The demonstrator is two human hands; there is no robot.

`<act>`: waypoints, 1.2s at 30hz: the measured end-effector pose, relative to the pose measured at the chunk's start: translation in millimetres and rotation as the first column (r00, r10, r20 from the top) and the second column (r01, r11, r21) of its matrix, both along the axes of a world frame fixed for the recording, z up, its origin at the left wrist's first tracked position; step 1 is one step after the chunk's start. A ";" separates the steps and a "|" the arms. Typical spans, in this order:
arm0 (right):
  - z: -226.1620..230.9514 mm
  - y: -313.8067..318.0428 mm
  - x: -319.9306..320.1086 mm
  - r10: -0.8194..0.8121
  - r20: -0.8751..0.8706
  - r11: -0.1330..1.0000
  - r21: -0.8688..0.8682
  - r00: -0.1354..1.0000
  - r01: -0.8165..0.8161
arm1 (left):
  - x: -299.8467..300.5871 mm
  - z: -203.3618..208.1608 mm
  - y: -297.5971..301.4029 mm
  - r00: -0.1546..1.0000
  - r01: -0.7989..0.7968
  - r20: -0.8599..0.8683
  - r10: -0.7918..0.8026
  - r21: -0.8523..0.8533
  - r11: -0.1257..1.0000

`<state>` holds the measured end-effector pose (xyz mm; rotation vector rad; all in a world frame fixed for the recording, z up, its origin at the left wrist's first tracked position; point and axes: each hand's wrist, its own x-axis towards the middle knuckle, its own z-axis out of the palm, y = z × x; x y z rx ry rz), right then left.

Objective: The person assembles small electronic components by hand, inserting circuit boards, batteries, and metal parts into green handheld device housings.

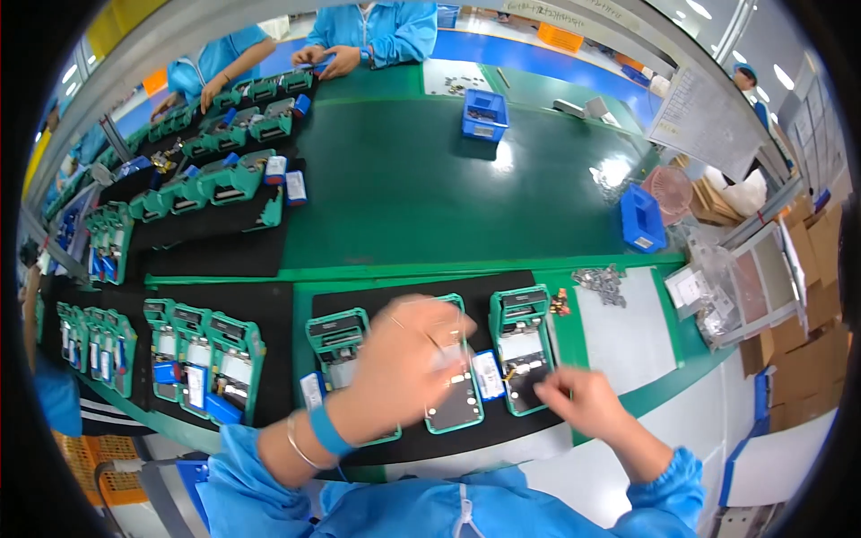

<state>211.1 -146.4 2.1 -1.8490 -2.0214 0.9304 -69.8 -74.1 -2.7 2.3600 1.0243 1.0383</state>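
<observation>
My left hand [408, 359], smeared by motion, hovers over the middle green device housing [455, 414], its fingers curled. A thin, pale thing shows by its fingertips, too blurred to name. My right hand [587, 401] is closed in a pinch at the lower right edge of the right green housing [522, 341]; what it pinches is hidden. That housing lies open, showing a white part, small wires and a black lower section. Between these two housings lies a blue-and-white battery pack [488, 375]. The left housing [337, 330] is partly covered by my left arm, with another battery pack [312, 390] beside it.
More open housings [204, 354] with blue packs lie on a black mat at left. Small metal parts [603, 284] sit right of my row. Blue bins [485, 115] [642, 218] stand on the green table [386, 197]. Two co-workers [372, 36] [220, 63] work across it.
</observation>
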 end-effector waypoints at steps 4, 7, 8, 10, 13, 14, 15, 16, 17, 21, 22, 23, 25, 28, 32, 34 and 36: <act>-37.4 -77.9 15.8 -0.364 -0.484 0.709 -0.698 0.796 -0.100 | -64.3 -11.2 72.0 0.934 -0.328 -0.301 0.193 -0.507 0.797; -53.4 -104.0 -1.6 -0.723 -0.592 0.572 -0.802 0.357 -0.173 | -83.9 -30.2 104.1 0.928 -0.285 -0.372 0.022 -0.670 0.686; -50.0 -108.3 -9.3 -0.719 -0.607 0.583 -0.792 0.338 -0.182 | -84.4 -35.1 106.4 0.935 -0.265 -0.355 0.026 -0.646 0.716; -36.5 -115.9 -24.1 -0.713 -0.672 0.657 -0.740 0.199 -0.146 | -80.3 -39.7 111.3 0.956 -0.214 -0.294 0.017 -0.653 0.726; -36.0 -116.9 -32.1 -0.701 -0.644 0.651 -0.753 0.305 -0.096 | -79.5 -43.9 109.6 0.980 -0.101 -0.192 -0.061 -0.730 0.676; -43.4 -121.8 -30.1 -0.667 -0.694 0.690 -0.713 0.270 -0.128 | -81.2 -43.4 106.9 0.991 -0.051 -0.123 -0.062 -0.747 0.663; -44.2 -122.7 -31.5 -0.665 -0.701 0.699 -0.706 0.258 -0.119 | -83.0 -42.6 105.1 0.997 -0.001 -0.053 -0.061 -0.761 0.649; -44.2 -123.6 -32.3 -0.644 -0.715 0.717 -0.688 0.270 -0.112 | -85.9 -41.6 101.4 0.997 -0.015 -0.059 -0.048 -0.772 0.635; -44.5 -123.9 -33.1 -0.624 -0.728 0.734 -0.671 0.285 -0.105 | -84.9 -39.3 99.0 0.998 -0.030 -0.052 -0.018 -0.793 0.609; -52.5 -121.5 -35.8 -0.603 -0.734 0.758 -0.649 0.313 -0.063 | -86.5 -45.4 100.2 0.998 -0.035 -0.058 -0.019 -0.797 0.603; -55.0 -121.2 -34.1 -0.599 -0.744 0.760 -0.645 0.296 -0.083 | -88.6 -46.3 100.0 0.999 -0.006 -0.023 -0.022 -0.814 0.581; -58.7 -121.7 -31.9 -0.595 -0.754 0.762 -0.639 0.280 -0.103 | -92.6 -48.0 98.6 1.000 -0.003 -0.016 -0.018 -0.818 0.576; -78.9 -129.3 -31.2 -0.536 -0.788 0.795 -0.592 0.303 -0.133 | -92.2 -36.5 94.1 1.000 -0.016 -0.024 -0.005 -0.820 0.572; -82.8 -121.4 -39.9 -0.399 -0.896 0.902 -0.422 0.196 -0.090 | -106.5 -42.8 92.2 0.998 -0.045 -0.013 0.060 -0.817 0.575; -84.6 -67.8 -36.0 -0.446 -0.895 0.889 -0.445 0.017 -0.104 | -137.1 -68.4 99.7 0.967 -0.128 0.032 0.251 -0.795 0.592; -67.3 -11.0 -36.8 -0.406 -0.911 0.910 -0.410 0.068 -0.057 | -156.3 -80.5 105.6 0.911 -0.152 0.091 0.403 -0.833 0.532; -61.8 47.7 -38.4 -0.386 -0.911 0.922 -0.383 0.143 0.054 | -149.8 -78.3 106.6 0.800 -0.075 0.216 0.560 -0.890 0.450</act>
